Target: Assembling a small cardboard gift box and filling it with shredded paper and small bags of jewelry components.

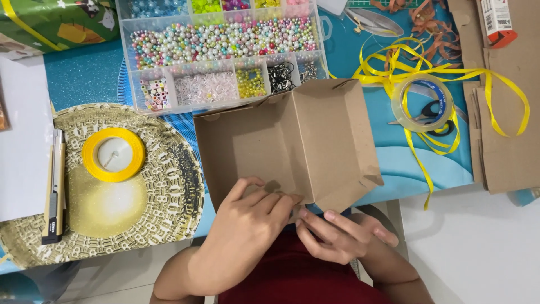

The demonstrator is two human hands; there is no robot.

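Cardboard box (292, 141): open, brown, at near table edge, below bead organiser (225, 50) | left hand (247, 225): fingers curled, pressing box's near wall | right hand (337, 233): fingers partly bent, fingertips at box's lower corner; grip cannot be told | yellow ribbon spool (113, 154) left on gold mat (163, 191) | tape roll (422, 104), scissors (433, 110) right.

**Hidden and Cut-Off Parts**

The near wall of the cardboard box (292, 141) is covered by the left hand (247, 225), and its lower corner by the right hand (337, 233). The bead organiser (225, 56) is cut off by the top edge. The scissors (430, 115) are partly masked by the tape roll (422, 104). Both forearms are cropped at the bottom edge.
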